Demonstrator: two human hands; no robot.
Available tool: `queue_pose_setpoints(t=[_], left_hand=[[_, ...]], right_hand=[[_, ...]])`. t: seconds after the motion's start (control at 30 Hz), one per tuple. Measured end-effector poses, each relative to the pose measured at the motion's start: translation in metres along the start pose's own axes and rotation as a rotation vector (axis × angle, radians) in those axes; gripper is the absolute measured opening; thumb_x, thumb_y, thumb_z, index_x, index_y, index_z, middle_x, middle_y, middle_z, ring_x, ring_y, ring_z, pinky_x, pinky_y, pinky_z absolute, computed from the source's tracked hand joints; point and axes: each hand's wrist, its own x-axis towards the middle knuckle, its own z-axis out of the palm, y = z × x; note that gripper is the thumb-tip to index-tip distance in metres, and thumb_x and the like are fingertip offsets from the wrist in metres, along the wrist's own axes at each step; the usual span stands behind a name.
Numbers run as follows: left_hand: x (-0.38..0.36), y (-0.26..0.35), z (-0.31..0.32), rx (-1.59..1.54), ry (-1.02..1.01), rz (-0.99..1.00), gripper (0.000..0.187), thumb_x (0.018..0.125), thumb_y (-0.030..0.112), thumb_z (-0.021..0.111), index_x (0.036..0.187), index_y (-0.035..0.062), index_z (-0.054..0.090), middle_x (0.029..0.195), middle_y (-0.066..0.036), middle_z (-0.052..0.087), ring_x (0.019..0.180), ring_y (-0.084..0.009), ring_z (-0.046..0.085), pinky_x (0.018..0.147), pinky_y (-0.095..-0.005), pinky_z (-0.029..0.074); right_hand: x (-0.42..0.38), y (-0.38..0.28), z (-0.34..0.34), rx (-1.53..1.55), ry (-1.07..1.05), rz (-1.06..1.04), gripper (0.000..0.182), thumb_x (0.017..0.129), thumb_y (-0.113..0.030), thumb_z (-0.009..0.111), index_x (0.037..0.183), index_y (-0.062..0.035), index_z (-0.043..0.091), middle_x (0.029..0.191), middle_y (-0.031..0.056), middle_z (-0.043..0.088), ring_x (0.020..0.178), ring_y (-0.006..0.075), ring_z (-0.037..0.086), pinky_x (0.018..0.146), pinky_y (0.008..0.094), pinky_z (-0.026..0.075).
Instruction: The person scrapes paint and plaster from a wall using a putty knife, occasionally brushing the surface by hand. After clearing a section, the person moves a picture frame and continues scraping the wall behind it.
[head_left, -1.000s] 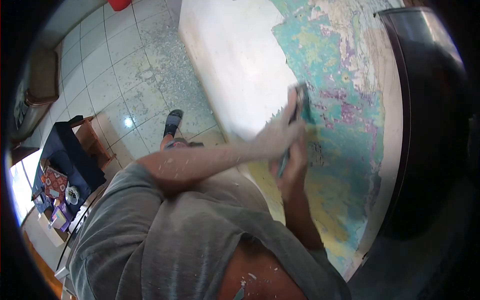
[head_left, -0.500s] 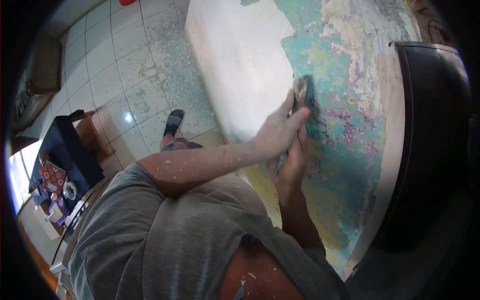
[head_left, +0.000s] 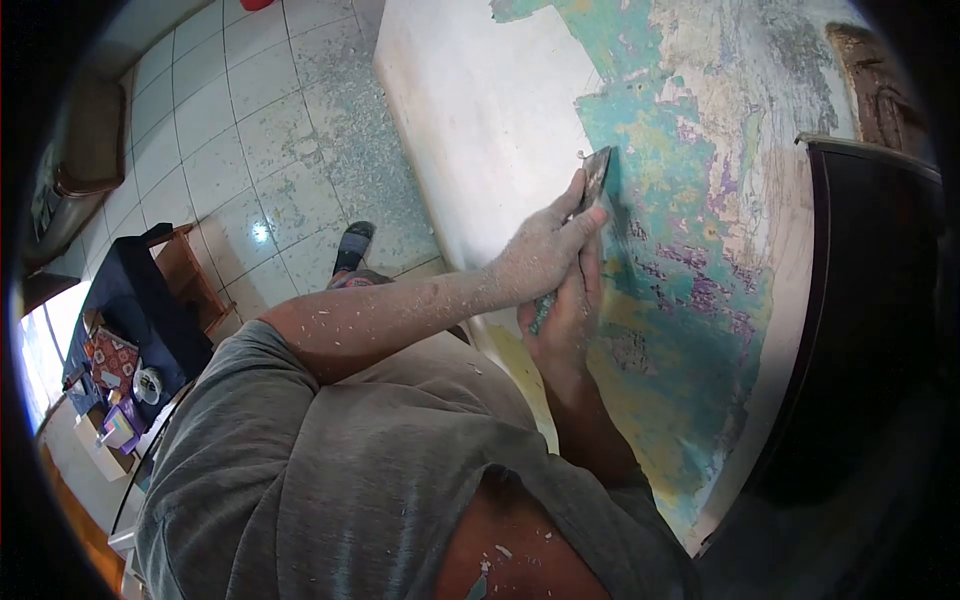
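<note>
A metal scraper (head_left: 597,176) lies with its blade flat against a wall at the edge of peeling turquoise, yellow and purple paint (head_left: 690,260). My left hand (head_left: 540,252), coated in pale dust, presses on the scraper just behind the blade. Below it, my right hand (head_left: 566,322) is wrapped around the scraper's handle, most of which is hidden by both hands. To the left of the blade the wall is a bare whitish surface (head_left: 480,120).
A dark wooden door or frame (head_left: 860,300) borders the painted wall on the right. Paint flakes litter the tiled floor (head_left: 300,150) by my sandalled foot (head_left: 352,245). At the left stand a dark cloth-covered table (head_left: 140,310) with small items and a wooden chair (head_left: 190,280).
Both hands have pushed the scraper upward along the wall, following the paint's edge. The view has shifted up a little with them.
</note>
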Motion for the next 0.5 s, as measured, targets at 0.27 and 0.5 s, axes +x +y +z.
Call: queue_pose_setpoints(t=[0.27,0.5], left_hand=[[0.025,-0.001,-0.018,0.069,0.065,0.040,0.078,0.103,0.049,0.045,0.156,-0.0032,0.021,0.135,-0.028,0.056,0.124,-0.0285,0.056,0.105,-0.0335,0.045],[0.007,-0.026,-0.001,0.212,0.064,0.184,0.077,0.104,0.051,0.043,0.158,0.0019,0.020,0.137,-0.032,0.052,0.134,-0.0346,0.049,0.115,-0.0375,0.033]], right_hand=[[0.021,-0.005,0.012,0.122,-0.027,-0.004,0.051,0.107,-0.020,0.037,0.153,0.0006,0.032,0.127,0.0130,0.056,0.093,0.0130,0.062,0.061,0.0232,0.050],[-0.003,-0.018,0.030,0.046,0.070,-0.103,0.051,0.110,-0.021,0.032,0.155,0.0007,0.027,0.129,0.0141,0.055,0.089,0.0124,0.060,0.060,0.0228,0.048]])
